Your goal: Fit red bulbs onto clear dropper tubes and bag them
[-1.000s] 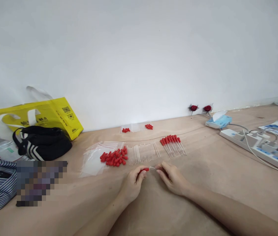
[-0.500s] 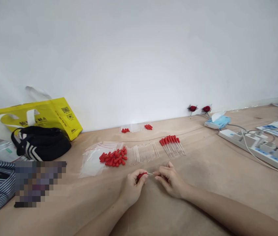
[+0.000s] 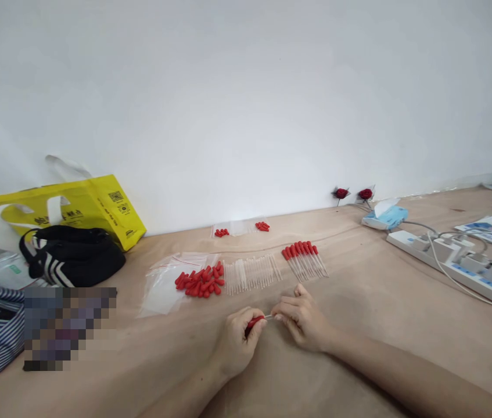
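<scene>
While the left hand pinches a smooth, rubbery-looking red teardrop bulb between thumb and curled fingers, the right hand grasps a slim, clear, glassy tube by its fingertips, its exposed end reaching the bulb's mouth; how deep it sits cannot be told. Both hands work low over the brown, faintly creased worktop, well apart from its back edge along the white wall. Midway between that edge and the hands lie a loose heap of matt red bulbs, partly on flat, crinkled transparent plastic bags, then a row of slender clear tubes side by side, and, further right, a slanted rank of red-capped tubes. Just beside the back edge rest thin see-through sachets with small red pieces at either end. Toward the worktop's left slump a boxy yellow carrier bag and a soft black cloth pouch with white stripes; on the right stretches a long, hard white power strip, below a soft blue tissue pack.
</scene>
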Tool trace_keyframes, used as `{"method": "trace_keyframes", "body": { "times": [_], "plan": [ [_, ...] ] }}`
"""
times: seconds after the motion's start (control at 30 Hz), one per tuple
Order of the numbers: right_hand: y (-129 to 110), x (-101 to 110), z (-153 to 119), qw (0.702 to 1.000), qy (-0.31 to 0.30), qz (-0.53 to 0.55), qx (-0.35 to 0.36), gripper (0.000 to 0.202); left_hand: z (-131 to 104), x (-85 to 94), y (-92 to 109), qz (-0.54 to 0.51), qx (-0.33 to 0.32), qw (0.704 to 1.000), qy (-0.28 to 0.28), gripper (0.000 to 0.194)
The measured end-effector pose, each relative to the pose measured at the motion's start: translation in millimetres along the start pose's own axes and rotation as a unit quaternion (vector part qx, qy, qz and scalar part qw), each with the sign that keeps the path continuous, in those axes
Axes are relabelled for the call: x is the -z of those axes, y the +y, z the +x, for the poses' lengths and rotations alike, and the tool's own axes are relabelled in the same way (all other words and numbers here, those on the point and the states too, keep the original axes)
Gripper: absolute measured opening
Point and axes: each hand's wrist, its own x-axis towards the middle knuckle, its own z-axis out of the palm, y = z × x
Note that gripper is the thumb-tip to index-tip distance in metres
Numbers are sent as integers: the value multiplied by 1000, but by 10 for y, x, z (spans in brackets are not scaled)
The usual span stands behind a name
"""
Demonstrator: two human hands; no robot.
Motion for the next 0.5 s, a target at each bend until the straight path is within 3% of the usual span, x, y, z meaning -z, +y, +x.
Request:
{"method": "trace_keyframes", "body": {
  "times": [0.5],
  "plan": [
    [-41, -65, 33, 991, -45, 102, -71, 21, -9, -9, -23, 14, -33, 998, -53, 22]
  ]
}}
